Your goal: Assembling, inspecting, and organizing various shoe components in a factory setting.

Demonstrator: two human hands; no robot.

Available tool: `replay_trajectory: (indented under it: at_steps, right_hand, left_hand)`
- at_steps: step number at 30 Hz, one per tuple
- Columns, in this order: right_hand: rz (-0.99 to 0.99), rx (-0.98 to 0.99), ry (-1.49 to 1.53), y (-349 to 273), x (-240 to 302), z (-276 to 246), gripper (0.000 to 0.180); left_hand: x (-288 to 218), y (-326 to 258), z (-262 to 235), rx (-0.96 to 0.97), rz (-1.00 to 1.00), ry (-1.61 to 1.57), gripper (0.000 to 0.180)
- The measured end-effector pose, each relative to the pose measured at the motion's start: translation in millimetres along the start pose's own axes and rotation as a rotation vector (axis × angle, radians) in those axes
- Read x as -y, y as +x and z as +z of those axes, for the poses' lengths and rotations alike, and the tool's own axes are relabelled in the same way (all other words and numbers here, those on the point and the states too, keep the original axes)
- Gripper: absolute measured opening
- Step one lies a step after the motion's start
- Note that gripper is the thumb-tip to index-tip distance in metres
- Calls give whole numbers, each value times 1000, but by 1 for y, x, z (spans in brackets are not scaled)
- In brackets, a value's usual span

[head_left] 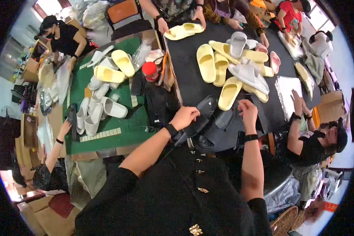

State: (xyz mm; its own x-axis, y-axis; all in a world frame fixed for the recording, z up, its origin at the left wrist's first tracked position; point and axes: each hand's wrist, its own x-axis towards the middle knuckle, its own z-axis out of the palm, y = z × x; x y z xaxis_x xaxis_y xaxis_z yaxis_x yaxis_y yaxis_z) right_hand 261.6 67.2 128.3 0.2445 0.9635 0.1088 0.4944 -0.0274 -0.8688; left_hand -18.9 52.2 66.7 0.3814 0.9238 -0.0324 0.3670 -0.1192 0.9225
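My left hand [185,117] grips a black slide sandal [202,114] at the near edge of the black table [185,67]. My right hand [247,112] holds a second dark slipper or its clear bag [224,118] just right of the first. Both wrists wear black bands. A yellow slide [229,93] lies directly beyond my hands. Further back, several yellow, grey and pink slides [240,59] are piled on the black table.
A green table [118,129] to the left carries white and yellow slides [102,98] and a red-lidded jar [150,70]. Other people sit around both tables; a person's hands [299,104] rest at the right edge. Plastic bags and cardboard boxes [29,129] crowd the left.
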Motion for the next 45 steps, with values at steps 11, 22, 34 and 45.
replay_trajectory:
  at_steps: [11,22,34,45]
  right_hand:
    - [230,-3,451,-8,-18,-4,13]
    - [280,51,518,-2,-23,-7,13]
    - [469,178,133,-26,-101,16,9]
    - [299,281,-175,-32,-83,51,9]
  left_hand:
    - [11,-34,2,-33,-67,47,16]
    - [19,-49,-8,6,-154,43,17]
    - [33,-59,1,-40,-150,17,14]
    - [31,-79,13,-171,-124,285,13]
